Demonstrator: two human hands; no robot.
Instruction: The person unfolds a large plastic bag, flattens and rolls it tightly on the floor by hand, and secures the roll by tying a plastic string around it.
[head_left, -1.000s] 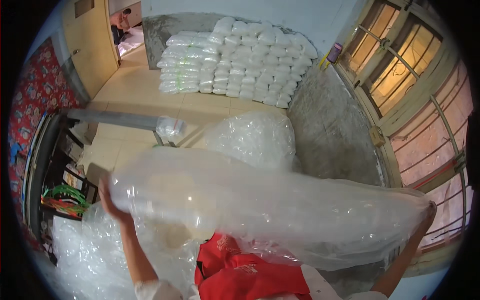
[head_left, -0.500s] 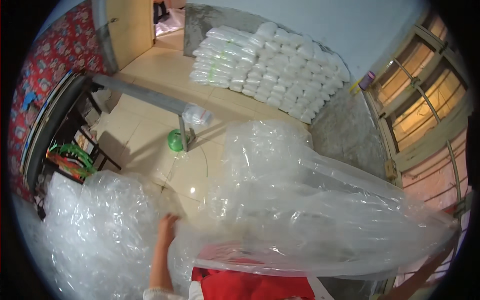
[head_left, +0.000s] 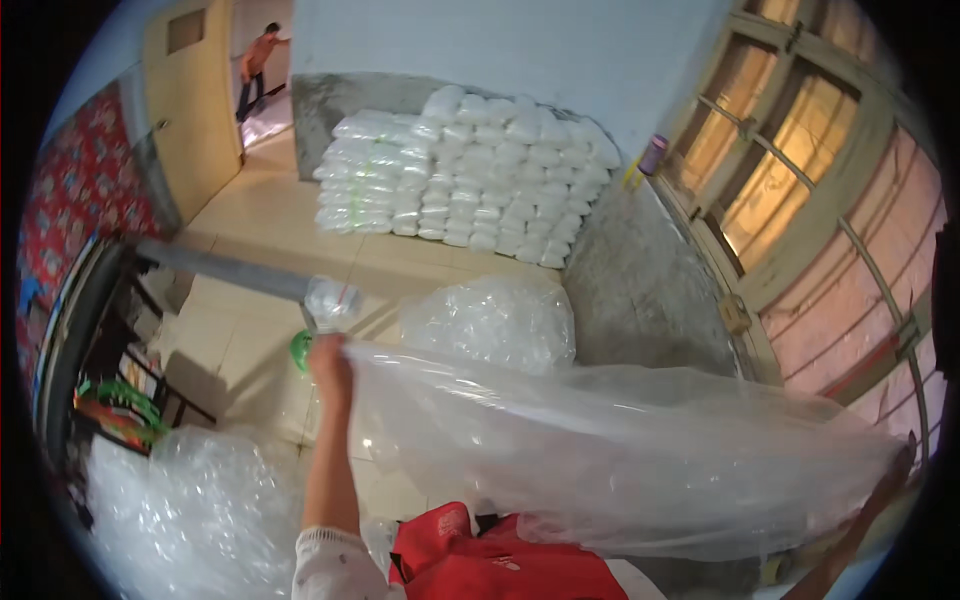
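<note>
Clear plastic sheet [head_left: 620, 450]: one, long and loose, stretched crosswise above the near part of the floor [head_left: 270, 225], in front of the person's red apron [head_left: 510, 570]. Left hand [head_left: 332, 362]: clenched on the sheet's left end, arm extended forward. Right hand [head_left: 904, 460]: grasping the sheet's right end, film gathered toward it; fingers dark, hard to make out. Heap of clear film [head_left: 490, 322]: on the floor near its right edge, beyond the sheet. Second heap [head_left: 200, 510]: near left corner of the floor, shiny, crumpled. White packed bags [head_left: 480, 180]: stacked in many rows along the floor's far edge. Narrow grey beam [head_left: 225, 270]: left side, clear packet [head_left: 330, 298] at its right end. Co-worker [head_left: 260, 65]: in the far left doorway, leaning
</note>
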